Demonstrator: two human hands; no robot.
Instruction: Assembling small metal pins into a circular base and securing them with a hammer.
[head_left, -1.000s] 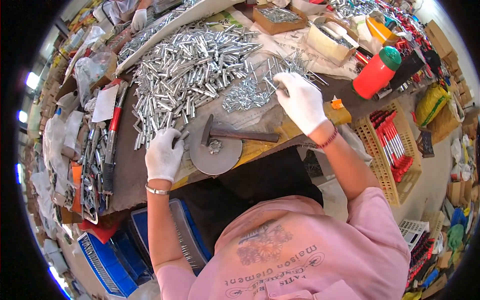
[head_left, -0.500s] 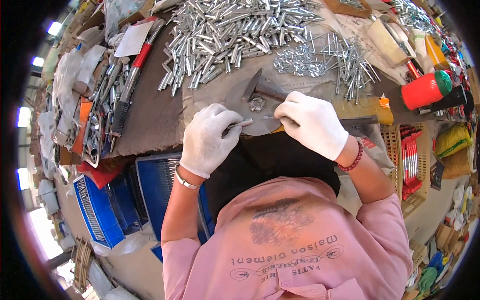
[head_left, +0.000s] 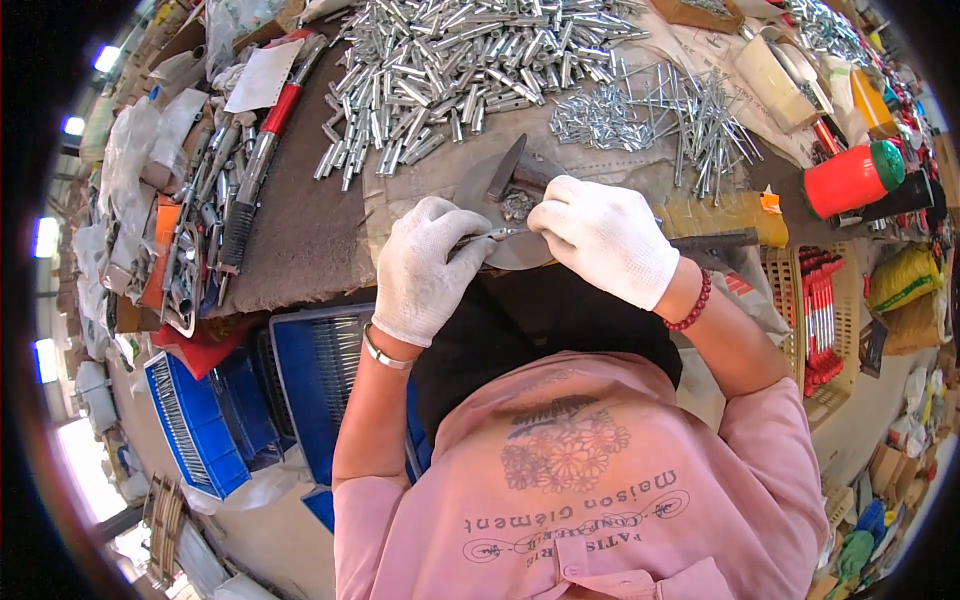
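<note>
While the white-gloved right hand (head_left: pixel 606 240) and left hand (head_left: pixel 428 272) meet over a flat grey disc (head_left: pixel 520 256), a slim, shiny silver tube (head_left: pixel 500 233) spans between them. Left thumb and forefinger pinch it, one end jutting out; right fingertips curl at that end, their grip too hidden to tell.

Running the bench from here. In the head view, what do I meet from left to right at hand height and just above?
Red-and-black tool → left gloved hand → hammer head → right gloved hand → orange tag → red bottle.
</note>
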